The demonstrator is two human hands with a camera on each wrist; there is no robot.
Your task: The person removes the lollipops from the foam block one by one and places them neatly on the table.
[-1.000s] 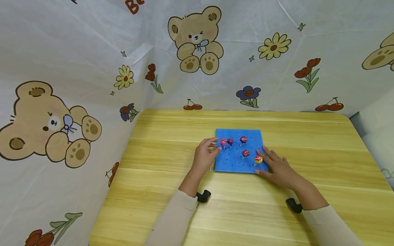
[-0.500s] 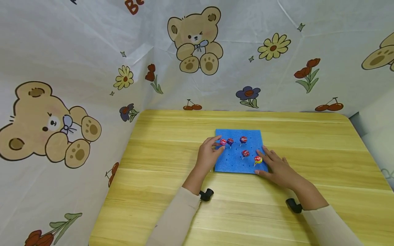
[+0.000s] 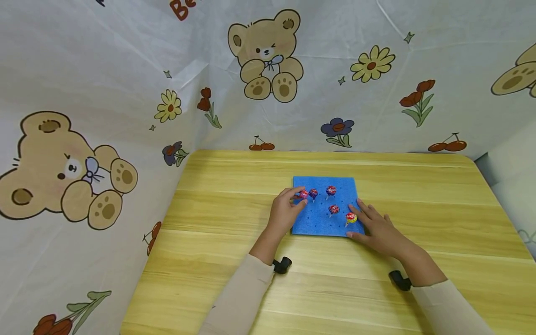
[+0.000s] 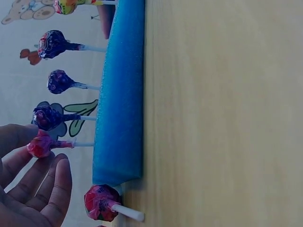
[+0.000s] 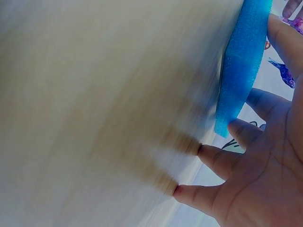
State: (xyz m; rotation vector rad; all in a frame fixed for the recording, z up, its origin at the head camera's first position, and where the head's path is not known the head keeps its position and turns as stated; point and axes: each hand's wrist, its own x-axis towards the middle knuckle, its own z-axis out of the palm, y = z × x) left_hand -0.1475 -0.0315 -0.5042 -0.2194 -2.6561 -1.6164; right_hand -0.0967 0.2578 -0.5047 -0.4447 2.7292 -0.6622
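Five lollipops are seen standing in the foam (image 3: 301,228): four (image 3: 333,209) are left untouched, while the pink one (image 4: 40,145) is pinched by its wrapped head between thumb and fingers of the left hand (image 3: 282,214); as its stick is met by the foam, its placing is judged nearly done. The foam's right edge is touched by the right hand (image 3: 378,232), fingers spread and nothing gripped; several holes (image 3: 308,217) are unfilled, and a loose lollipop (image 4: 102,203) is left just beside the foam's left end.

From above, the left hand (image 3: 284,213) hides the loose lolly (image 4: 101,203) beside the foam (image 3: 316,224), and some of the pink lolly (image 3: 304,194).
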